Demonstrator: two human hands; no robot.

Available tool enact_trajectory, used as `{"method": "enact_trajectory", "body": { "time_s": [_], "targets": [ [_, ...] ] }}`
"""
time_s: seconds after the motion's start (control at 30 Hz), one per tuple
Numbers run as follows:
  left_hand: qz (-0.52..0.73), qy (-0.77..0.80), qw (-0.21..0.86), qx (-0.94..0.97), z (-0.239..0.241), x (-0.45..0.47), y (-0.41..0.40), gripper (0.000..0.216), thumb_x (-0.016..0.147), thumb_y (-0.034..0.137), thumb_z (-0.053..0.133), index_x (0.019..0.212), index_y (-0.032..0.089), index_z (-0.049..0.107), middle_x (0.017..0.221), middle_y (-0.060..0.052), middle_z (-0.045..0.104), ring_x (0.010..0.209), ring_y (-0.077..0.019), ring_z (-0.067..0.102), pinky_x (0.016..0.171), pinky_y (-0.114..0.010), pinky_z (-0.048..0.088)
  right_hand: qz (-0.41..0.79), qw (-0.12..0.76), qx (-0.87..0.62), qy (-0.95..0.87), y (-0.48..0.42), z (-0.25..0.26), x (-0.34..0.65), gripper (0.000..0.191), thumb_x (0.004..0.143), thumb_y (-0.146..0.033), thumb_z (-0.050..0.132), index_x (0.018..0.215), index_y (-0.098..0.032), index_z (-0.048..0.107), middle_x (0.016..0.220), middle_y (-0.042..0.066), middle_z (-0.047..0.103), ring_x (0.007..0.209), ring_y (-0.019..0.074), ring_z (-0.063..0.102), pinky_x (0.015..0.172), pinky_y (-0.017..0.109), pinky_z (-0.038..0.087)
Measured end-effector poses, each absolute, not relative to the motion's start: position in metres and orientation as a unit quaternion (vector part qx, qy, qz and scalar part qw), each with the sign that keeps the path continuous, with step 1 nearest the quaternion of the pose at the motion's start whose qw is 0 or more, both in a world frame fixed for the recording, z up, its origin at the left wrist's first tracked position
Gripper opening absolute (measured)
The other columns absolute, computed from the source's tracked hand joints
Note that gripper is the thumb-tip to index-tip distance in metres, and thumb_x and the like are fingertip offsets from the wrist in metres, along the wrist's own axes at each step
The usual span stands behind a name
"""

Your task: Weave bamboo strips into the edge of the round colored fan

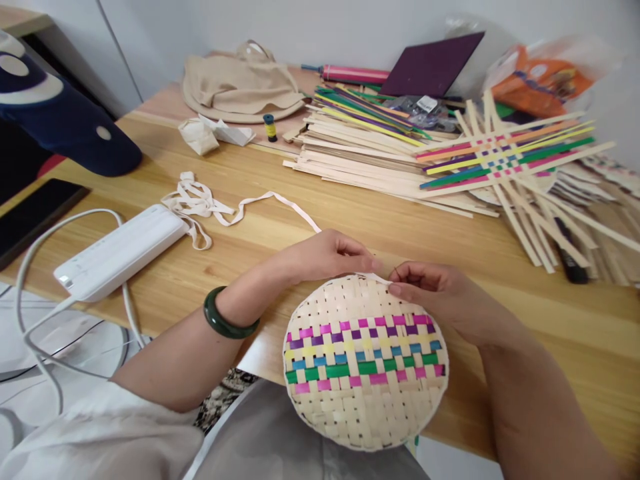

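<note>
A round woven bamboo disc with bands of purple, pink, yellow, blue and green strips lies against the near table edge. My left hand, with a green bangle on its wrist, is closed in a pinch on the white ribbon at the disc's top rim. My right hand is closed at the same rim, pinching something thin that I cannot make out. The ribbon trails away to the left across the wooden table.
A white power strip with its cable lies at left. Stacked bamboo strips, a half-woven coloured mat, a beige hat, a small thread spool and a purple sheet fill the back.
</note>
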State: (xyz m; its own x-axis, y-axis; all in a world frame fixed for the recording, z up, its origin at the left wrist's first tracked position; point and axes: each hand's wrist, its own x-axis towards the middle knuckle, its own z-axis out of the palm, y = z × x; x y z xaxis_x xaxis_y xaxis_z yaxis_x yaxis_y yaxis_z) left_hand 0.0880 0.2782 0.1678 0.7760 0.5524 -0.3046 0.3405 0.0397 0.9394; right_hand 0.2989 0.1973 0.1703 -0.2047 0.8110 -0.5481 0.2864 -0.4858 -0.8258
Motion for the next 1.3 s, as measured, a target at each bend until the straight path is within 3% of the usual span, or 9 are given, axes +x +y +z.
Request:
{"method": "enact_trajectory", "body": {
  "time_s": [0.17, 0.3, 0.5, 0.83, 1.3],
  "targets": [
    [0.082, 0.304, 0.607, 0.729, 0.1745, 0.0828, 0.2837, 0.029, 0.077, 0.024, 0.060, 0.103, 0.018, 0.071, 0.099, -0.003, 0.070, 0.085, -0.0155, 0.060, 0.071, -0.023, 0.045, 0.622, 0.216, -0.598, -0.458, 0.1975, 0.1693, 0.3007, 0.024, 0.076, -0.043, 0.068, 0.079, -0.020, 0.062, 0.071, -0.002, 0.056, 0.061, 0.0091, 0.050, 0.055, 0.022, 0.039],
    [0.144, 0.264, 0.551, 0.778, 0.1764, 0.0812, 0.2866, 0.030, 0.074, 0.013, 0.059, 0.100, 0.019, 0.072, 0.099, -0.003, 0.066, 0.089, -0.0149, 0.060, 0.075, -0.023, 0.045, 0.622, 0.210, -0.601, -0.457, 0.1983, 0.1696, 0.3010, 0.024, 0.077, -0.044, 0.067, 0.081, -0.020, 0.062, 0.071, -0.002, 0.057, 0.061, 0.0093, 0.050, 0.055, 0.022, 0.039],
    [0.196, 0.247, 0.513, 0.798, 0.1717, 0.0825, 0.2863, 0.019, 0.077, 0.014, 0.063, 0.091, 0.018, 0.075, 0.086, -0.004, 0.064, 0.082, -0.0122, 0.059, 0.072, -0.022, 0.044, 0.616, 0.215, -0.598, -0.465, 0.2002, 0.1691, 0.3013, 0.024, 0.076, -0.043, 0.068, 0.079, -0.020, 0.061, 0.071, -0.002, 0.057, 0.061, 0.0093, 0.050, 0.055, 0.021, 0.039],
    [0.184, 0.279, 0.481, 0.810, 0.1707, 0.0853, 0.2844, 0.016, 0.079, 0.020, 0.064, 0.091, 0.017, 0.075, 0.081, -0.002, 0.062, 0.076, -0.0109, 0.058, 0.067, -0.021, 0.043, 0.612, 0.208, -0.602, -0.469, 0.2001, 0.1677, 0.3017, 0.027, 0.075, -0.046, 0.068, 0.079, -0.020, 0.061, 0.072, -0.002, 0.059, 0.061, 0.0102, 0.052, 0.056, 0.022, 0.041],
    [0.125, 0.239, 0.475, 0.838, 0.1760, 0.0790, 0.2864, 0.022, 0.083, 0.017, 0.057, 0.098, 0.020, 0.073, 0.088, -0.002, 0.066, 0.079, -0.0106, 0.059, 0.071, -0.020, 0.044, 0.609, 0.206, -0.606, -0.469, 0.1991, 0.1742, 0.3002, 0.027, 0.075, -0.046, 0.067, 0.078, -0.020, 0.059, 0.071, -0.001, 0.058, 0.060, 0.0105, 0.051, 0.054, 0.023, 0.040]
  ]
}}
